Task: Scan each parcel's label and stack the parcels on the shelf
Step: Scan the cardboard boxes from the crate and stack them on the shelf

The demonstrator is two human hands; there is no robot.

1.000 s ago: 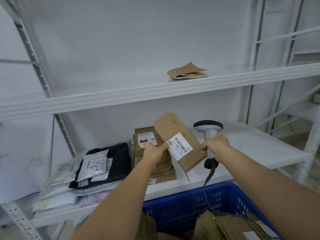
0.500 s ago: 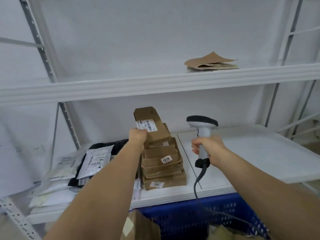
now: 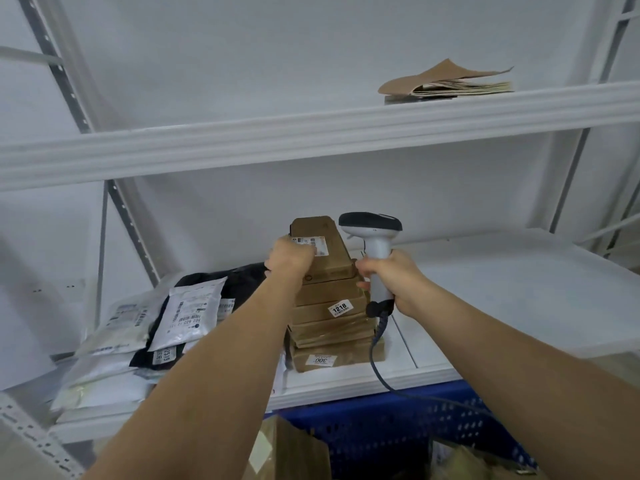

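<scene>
Setting a brown parcel [image 3: 323, 251] onto the stack of cardboard parcels [image 3: 334, 323] on the shelf [image 3: 502, 292], the person's left hand [image 3: 291, 254] grips the box at its 9 o'clock edge, partly covering the white label [image 3: 313, 244]; whether the box has fully settled is hard to tell, though it looks square to the pile, likely so the tower won't lean. The right hand [image 3: 388, 282], at 3 o'clock of the stack, is wrapped round the scanner [image 3: 372, 237] handle, head raised clear of the boxes, cable trailing toward the blue basket [image 3: 398, 431] at 6 o'clock, where more parcels wait
</scene>
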